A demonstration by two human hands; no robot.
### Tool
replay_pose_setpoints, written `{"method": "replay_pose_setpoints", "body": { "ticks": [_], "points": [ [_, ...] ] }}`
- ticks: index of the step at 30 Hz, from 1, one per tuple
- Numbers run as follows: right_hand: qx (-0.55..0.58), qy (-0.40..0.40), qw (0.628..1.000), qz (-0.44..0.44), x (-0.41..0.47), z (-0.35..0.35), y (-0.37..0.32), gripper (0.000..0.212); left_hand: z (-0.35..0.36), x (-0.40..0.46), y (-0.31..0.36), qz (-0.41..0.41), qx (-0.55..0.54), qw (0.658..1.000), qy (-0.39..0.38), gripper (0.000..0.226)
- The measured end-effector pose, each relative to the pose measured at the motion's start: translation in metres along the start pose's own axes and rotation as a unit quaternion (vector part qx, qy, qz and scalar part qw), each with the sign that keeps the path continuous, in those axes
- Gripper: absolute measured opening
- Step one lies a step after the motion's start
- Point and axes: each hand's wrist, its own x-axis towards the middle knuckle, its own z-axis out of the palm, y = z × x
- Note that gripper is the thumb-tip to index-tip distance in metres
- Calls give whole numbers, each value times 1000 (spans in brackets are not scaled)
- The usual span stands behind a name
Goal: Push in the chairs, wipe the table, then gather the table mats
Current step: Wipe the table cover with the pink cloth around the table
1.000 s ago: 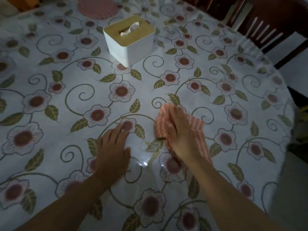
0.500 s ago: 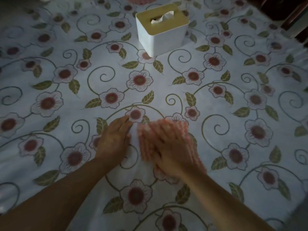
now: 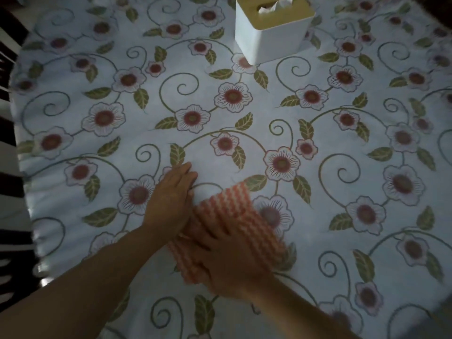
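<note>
While the right hand [image 3: 227, 260] presses the striped cloth [image 3: 227, 216] flat-fingered onto the table [image 3: 318, 192], left hand [image 3: 171, 199] lying open alongside, wiping seems underway; next, probably the unwiped stretch toward the tissue box [image 3: 271, 28].

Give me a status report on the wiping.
Left hand flat on table. Right hand pressing cloth. Tissue box ahead.

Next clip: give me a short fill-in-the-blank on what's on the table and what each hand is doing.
1. The right hand presses a striped ____ onto the table.
2. The left hand lies ____ on the tablecloth, holding nothing.
3. The white box at the far side holds ____.

Missing words: cloth; flat; tissues
</note>
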Motion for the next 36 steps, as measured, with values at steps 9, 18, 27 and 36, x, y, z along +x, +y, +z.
{"method": "replay_pose_setpoints", "body": {
  "ticks": [9, 18, 27, 36],
  "points": [
    [-45, 99, 910, 400, 3, -19, 101, 65, -7, -60, -38, -47, 55, 997, -3, 43],
    [31, -13, 995, 92, -39, 22, -124, 58, -10, -115, -40, -59, 48, 997, -14, 57],
    [-56, 33, 900, 430, -111, 12, -9, 78, -1, -139, -4, -18, 87, 993, -72, 62],
    [-27, 19, 992, 123, -134, 37, -100, 61, 19, -132, 54, 9, 77, 994, -77, 60]
  ]
}}
